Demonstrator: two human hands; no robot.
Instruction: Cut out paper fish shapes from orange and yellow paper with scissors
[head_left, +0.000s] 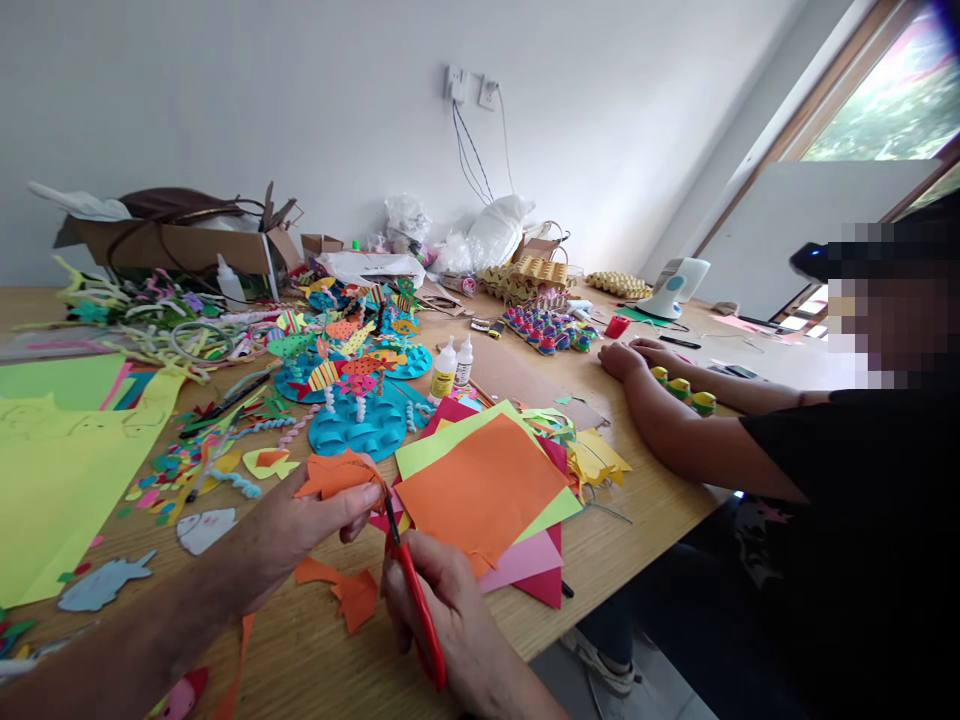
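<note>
Between the thumb and fingers of my left hand (319, 515) is a piece of orange paper (341, 474) with a cut outline. My right hand (442, 590) grips red-handled scissors (420, 600), their dark blades pointing up against the right edge of that piece. Orange paper scraps (354, 597) lie on the table below my hands. Just beyond sits a stack of coloured sheets with an orange sheet (484, 490) on top. Left of my hands are a yellow paper fish (268, 462), a white paper fish (205, 530) and a grey-blue paper fish (107, 582).
Blue bases (352, 425) carry colourful paper fish. Glue bottles (444, 368) stand beside them. Yellow sheets (67, 490) cover the left side. Egg trays (536, 275) and a cardboard box (180, 245) are along the wall. At right, another person's forearms (660, 400) rest on the table.
</note>
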